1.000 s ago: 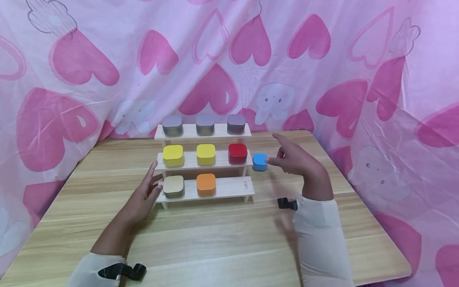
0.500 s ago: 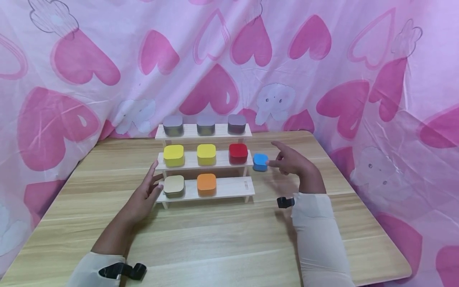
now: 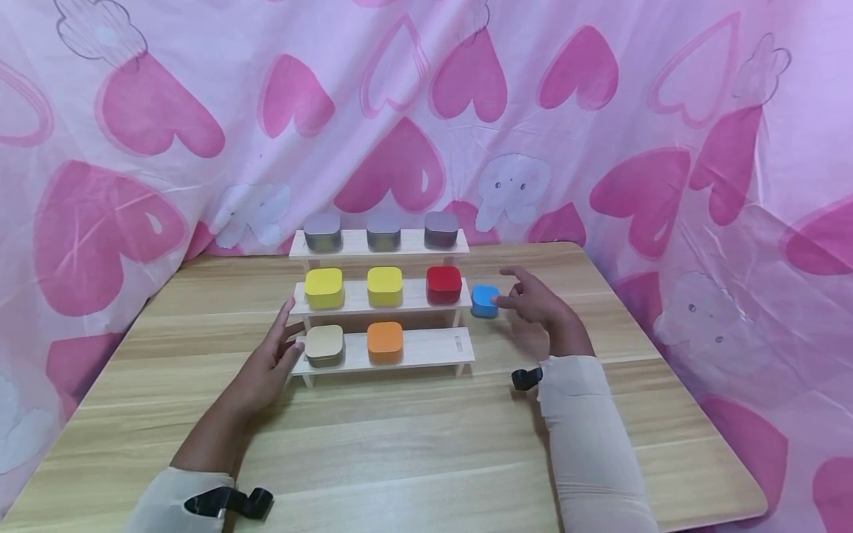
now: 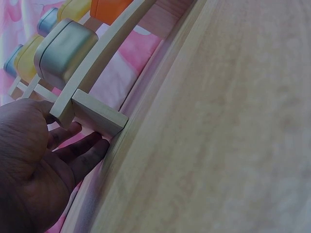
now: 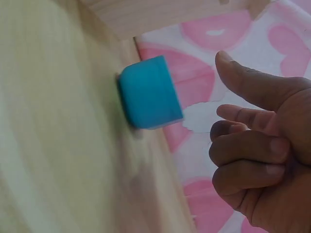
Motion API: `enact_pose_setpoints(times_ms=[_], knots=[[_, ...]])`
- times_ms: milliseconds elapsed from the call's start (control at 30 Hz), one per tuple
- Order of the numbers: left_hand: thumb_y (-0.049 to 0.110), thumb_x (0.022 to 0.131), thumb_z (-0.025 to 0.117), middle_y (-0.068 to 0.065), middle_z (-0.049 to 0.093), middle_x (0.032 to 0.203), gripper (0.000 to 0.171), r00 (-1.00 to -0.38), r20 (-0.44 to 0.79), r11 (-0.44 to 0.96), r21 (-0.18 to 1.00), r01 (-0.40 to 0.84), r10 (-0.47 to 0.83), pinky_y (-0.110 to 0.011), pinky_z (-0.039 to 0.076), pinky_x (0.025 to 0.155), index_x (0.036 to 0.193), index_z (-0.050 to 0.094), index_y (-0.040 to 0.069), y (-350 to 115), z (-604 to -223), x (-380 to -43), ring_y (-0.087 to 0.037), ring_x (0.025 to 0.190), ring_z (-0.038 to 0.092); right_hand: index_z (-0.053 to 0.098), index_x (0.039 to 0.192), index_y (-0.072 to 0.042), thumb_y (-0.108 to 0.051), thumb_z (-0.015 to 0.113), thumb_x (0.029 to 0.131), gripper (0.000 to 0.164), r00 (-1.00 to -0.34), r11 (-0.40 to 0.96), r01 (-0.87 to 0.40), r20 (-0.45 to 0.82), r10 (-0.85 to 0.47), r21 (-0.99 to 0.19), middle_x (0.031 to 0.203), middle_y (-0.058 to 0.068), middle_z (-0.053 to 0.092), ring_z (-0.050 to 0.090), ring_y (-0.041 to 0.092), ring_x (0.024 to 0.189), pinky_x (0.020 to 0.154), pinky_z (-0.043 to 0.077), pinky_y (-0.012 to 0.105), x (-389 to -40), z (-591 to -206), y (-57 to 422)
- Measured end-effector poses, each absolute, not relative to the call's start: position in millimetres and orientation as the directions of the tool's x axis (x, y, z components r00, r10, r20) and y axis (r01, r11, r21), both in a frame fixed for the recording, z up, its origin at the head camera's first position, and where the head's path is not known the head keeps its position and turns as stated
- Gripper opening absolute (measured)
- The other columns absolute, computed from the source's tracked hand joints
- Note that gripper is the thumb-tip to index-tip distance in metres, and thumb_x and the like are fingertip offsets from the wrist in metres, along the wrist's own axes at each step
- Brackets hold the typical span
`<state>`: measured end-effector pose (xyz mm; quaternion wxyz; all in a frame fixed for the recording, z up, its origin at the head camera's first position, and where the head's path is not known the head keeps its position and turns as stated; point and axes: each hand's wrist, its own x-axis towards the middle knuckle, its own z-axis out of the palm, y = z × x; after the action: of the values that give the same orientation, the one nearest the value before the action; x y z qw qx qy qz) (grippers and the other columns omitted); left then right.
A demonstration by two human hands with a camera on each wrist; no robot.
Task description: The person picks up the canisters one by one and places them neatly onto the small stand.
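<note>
A small blue rounded-square box point(image 3: 484, 301) stands on the table beside the right end of a pale wooden tiered stand point(image 3: 429, 348). My right hand point(image 3: 540, 302) hovers just right of it, thumb and index finger stretched out, the other fingers folded; in the right wrist view a gap separates the thumb from the blue box point(image 5: 149, 94). My left hand point(image 3: 263, 370) rests against the left end of the stand; in the left wrist view its fingers point(image 4: 87, 158) lie by a leg under the lowest plank. A beige box point(image 3: 324, 346) and an orange box point(image 3: 385, 343) sit on the lowest tier.
Two yellow boxes, one on the left point(image 3: 324, 289) and one in the centre point(image 3: 384, 287), share the middle tier with a red box point(image 3: 443, 285). Three grey boxes stand on the top tier. A pink heart-patterned cloth point(image 3: 393, 170) hangs behind the wooden table point(image 3: 400, 459).
My right hand has come down and slightly left, lower over the table beside the blue box. The left hand stays at the stand, and the boxes have not moved.
</note>
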<state>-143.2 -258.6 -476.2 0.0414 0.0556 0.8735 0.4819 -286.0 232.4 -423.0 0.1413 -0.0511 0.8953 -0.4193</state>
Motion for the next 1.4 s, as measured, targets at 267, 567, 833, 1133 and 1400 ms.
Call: enact_pose_setpoints(times_ms=[267, 567, 833, 1133, 1400], knots=[[0.03, 0.118, 0.05, -0.026, 0.033, 0.177, 0.086, -0.989, -0.002, 0.514, 0.855, 0.075, 0.149, -0.072, 0.033, 0.126, 0.17, -0.014, 0.054, -258.4, -474.8, -142.3, -0.056, 0.158, 0.041, 0.035, 0.17, -0.024, -0.036, 0.074, 0.105, 0.077, -0.944, 0.655, 0.046, -0.248, -0.219, -0.754, 0.115, 0.016, 0.055, 0.056, 0.031, 0.106, 0.097, 0.052, 0.044, -296.0, -447.3, 240.1], [0.03, 0.118, 0.049, -0.026, 0.034, 0.177, 0.086, -0.99, -0.001, 0.517, 0.853, 0.074, 0.144, -0.07, 0.033, 0.127, 0.167, -0.015, 0.059, -258.6, -475.3, -141.2, -0.054, 0.158, 0.041, 0.037, 0.17, -0.032, -0.036, 0.078, 0.102, 0.079, -0.937, 0.583, 0.098, -0.272, -0.219, -0.807, 0.113, 0.011, 0.054, 0.056, 0.029, 0.101, 0.099, 0.053, 0.044, -298.8, -464.7, 243.1], [0.028, 0.118, 0.051, -0.026, 0.035, 0.176, 0.087, -0.99, 0.002, 0.514, 0.855, 0.075, 0.141, -0.07, 0.034, 0.127, 0.169, -0.014, 0.055, -256.5, -472.6, -140.3, -0.054, 0.159, 0.04, 0.037, 0.169, -0.033, -0.029, 0.079, 0.102, 0.079, -0.929, 0.517, 0.112, -0.274, -0.249, -0.849, 0.09, 0.004, 0.046, 0.045, 0.024, 0.069, 0.066, 0.044, 0.03, -299.9, -468.8, 241.7], [0.032, 0.118, 0.05, -0.024, 0.036, 0.176, 0.085, -0.992, -0.009, 0.529, 0.847, 0.062, 0.13, -0.067, 0.036, 0.126, 0.167, -0.013, 0.061, -257.1, -473.5, -139.9, -0.051, 0.159, 0.041, 0.039, 0.168, -0.036, -0.029, 0.078, 0.103, 0.076, -0.931, 0.531, 0.126, -0.285, -0.229, -0.838, 0.097, 0.007, 0.048, 0.046, 0.025, 0.075, 0.066, 0.042, 0.031, -299.7, -472.8, 238.4], [0.029, 0.117, 0.051, -0.025, 0.037, 0.175, 0.087, -0.992, -0.005, 0.525, 0.849, 0.064, 0.129, -0.068, 0.037, 0.126, 0.169, -0.013, 0.056, -256.5, -472.8, -140.4, -0.052, 0.158, 0.043, 0.045, 0.164, -0.033, -0.025, 0.077, 0.104, 0.069, -0.941, 0.532, 0.097, -0.252, -0.227, -0.841, 0.109, 0.009, 0.05, 0.051, 0.026, 0.09, 0.075, 0.047, 0.03, -301.9, -475.7, 236.6]])
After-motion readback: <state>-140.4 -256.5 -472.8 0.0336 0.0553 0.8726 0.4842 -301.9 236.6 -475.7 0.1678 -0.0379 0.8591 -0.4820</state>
